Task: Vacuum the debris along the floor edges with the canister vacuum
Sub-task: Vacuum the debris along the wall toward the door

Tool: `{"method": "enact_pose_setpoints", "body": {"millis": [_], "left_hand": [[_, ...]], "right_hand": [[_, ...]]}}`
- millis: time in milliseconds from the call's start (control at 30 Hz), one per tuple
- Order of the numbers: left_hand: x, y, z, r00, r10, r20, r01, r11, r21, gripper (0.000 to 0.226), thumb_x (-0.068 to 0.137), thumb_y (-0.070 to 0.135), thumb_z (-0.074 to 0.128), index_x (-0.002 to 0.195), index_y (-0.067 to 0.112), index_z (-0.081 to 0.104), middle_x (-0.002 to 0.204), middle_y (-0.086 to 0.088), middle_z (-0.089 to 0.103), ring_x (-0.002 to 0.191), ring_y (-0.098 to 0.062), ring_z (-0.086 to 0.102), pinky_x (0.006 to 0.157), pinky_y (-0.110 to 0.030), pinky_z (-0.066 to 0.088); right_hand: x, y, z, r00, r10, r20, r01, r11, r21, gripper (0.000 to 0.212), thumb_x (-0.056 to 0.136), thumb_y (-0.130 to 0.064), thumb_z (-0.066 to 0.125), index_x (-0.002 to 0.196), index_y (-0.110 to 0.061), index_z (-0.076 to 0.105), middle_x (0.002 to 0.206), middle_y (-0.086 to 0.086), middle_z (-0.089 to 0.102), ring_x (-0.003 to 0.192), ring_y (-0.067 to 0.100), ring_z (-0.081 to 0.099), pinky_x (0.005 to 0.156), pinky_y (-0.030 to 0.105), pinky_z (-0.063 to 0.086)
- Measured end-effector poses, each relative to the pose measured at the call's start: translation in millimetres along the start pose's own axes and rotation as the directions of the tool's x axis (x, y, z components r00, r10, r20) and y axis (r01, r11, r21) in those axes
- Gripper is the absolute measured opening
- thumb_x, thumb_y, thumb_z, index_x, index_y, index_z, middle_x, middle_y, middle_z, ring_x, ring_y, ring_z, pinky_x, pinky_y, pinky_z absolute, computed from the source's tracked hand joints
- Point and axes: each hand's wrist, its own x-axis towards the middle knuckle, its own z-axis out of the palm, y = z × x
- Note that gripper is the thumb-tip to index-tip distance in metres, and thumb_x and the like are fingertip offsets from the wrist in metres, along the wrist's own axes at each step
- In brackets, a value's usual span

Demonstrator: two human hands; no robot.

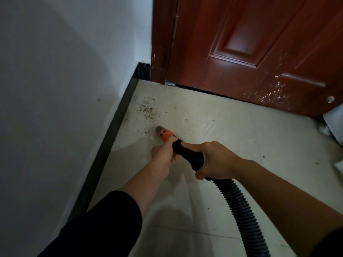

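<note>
One glossy red door [259, 43] meets smooth pale floor tiles [232, 130]. Ribbed black hose [239, 206] ends in a handle [191, 156]; right hand [215, 160] and left hand [163, 153] clamp their fingers round it. Its orange-collared nozzle [164, 134] sits just short of gritty brown debris [148, 110].

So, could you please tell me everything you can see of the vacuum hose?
The vacuum hose is black, ribbed, seemingly flexible plastic, curving up from the lower right edge into a smooth black handle. Ahead sit an orange collar and a short grey tip, angled down toward the pale floor just short of the brown debris. The left hand grips just behind the collar, the right hand the handle's rear. Its far end runs out of frame.
</note>
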Motion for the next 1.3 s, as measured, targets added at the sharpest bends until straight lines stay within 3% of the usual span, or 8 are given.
{"method": "enact_pose_setpoints", "body": {"millis": [100,233,333,433,600,767,1167,1300], "left_hand": [[-4,9,-10,0.999,-0.031,0.026,0.030,0.998,0.048,0.030,0.086,0.029,0.068,0.091,-0.001,0.068,0.076,-0.015,0.066,0.061,-0.023,0.057,0.061,-0.031,0.048],[-8,19,-18,0.997,-0.062,0.034,0.059,0.995,0.085,0.034,0.088,0.025,0.067,0.103,-0.005,0.065,0.072,-0.013,0.066,0.052,-0.019,0.058,0.037,-0.018,0.043],[-10,23,-21,0.996,-0.089,0.013,0.088,0.991,0.097,0.035,0.089,0.025,0.067,0.105,-0.005,0.064,0.071,-0.012,0.063,0.053,-0.018,0.057,0.033,-0.015,0.040],[-9,25,-23,0.995,-0.100,-0.014,0.101,0.988,0.118,0.032,0.088,0.027,0.067,0.099,-0.003,0.064,0.069,-0.011,0.062,0.053,-0.017,0.056,0.034,-0.017,0.041],[0,21,-10,0.997,-0.068,0.028,0.064,0.992,0.104,0.028,0.087,0.025,0.066,0.095,-0.002,0.065,0.068,-0.010,0.063,0.053,-0.018,0.054,0.050,-0.026,0.043],[9,19,1,0.998,-0.046,0.030,0.043,0.996,0.084,0.025,0.086,0.027,0.068,0.089,0.001,0.065,0.063,-0.007,0.061,0.051,-0.016,0.054,0.047,-0.023,0.045],[16,27,11,0.999,-0.030,0.010,0.030,0.998,0.048,0.032,0.089,0.027,0.066,0.100,-0.003,0.067,0.072,-0.010,0.064,0.048,-0.013,0.054,0.036,-0.016,0.040],[18,24,14,1.000,-0.030,-0.002,0.030,0.999,0.036,0.031,0.088,0.029,0.067,0.098,0.000,0.067,0.079,-0.011,0.068,0.063,-0.018,0.061,0.055,-0.024,0.052]], "right_hand": [[3,-10,0,0.999,0.028,0.015,-0.029,1.000,0.012,0.096,0.069,-0.015,0.078,0.147,-0.047,0.030,0.083,-0.001,0.070,0.064,0.010,0.067,0.066,0.026,0.057],[2,-22,-1,0.995,0.082,0.053,-0.083,0.996,0.028,0.099,0.069,-0.011,0.076,0.147,-0.048,0.027,0.084,0.001,0.070,0.063,0.012,0.068,0.066,0.029,0.059],[4,-30,-1,0.992,0.106,0.065,-0.107,0.994,0.018,0.099,0.070,-0.010,0.075,0.149,-0.044,0.025,0.087,0.003,0.068,0.068,0.016,0.068,0.069,0.031,0.058],[9,-34,1,0.992,0.111,0.058,-0.111,0.994,0.008,0.099,0.070,-0.009,0.074,0.150,-0.042,0.025,0.087,0.005,0.067,0.068,0.018,0.067,0.071,0.037,0.058],[8,-24,7,0.993,0.116,0.002,-0.116,0.993,-0.020,0.098,0.071,-0.012,0.071,0.150,-0.045,0.022,0.083,0.003,0.061,0.070,0.020,0.060,0.068,0.037,0.056],[13,-15,4,0.992,0.122,-0.044,-0.123,0.992,-0.022,0.097,0.073,-0.012,0.072,0.150,-0.042,0.022,0.092,0.007,0.063,0.080,0.023,0.060,0.072,0.039,0.054],[25,-5,-8,0.992,0.113,-0.058,-0.114,0.993,-0.014,0.094,0.072,-0.011,0.071,0.148,-0.046,0.027,0.088,0.004,0.062,0.076,0.021,0.060,0.068,0.038,0.056],[24,-1,-9,0.992,0.117,-0.040,-0.117,0.993,-0.004,0.095,0.073,-0.011,0.070,0.148,-0.047,0.025,0.089,0.003,0.063,0.072,0.020,0.061,0.069,0.038,0.057]]}}
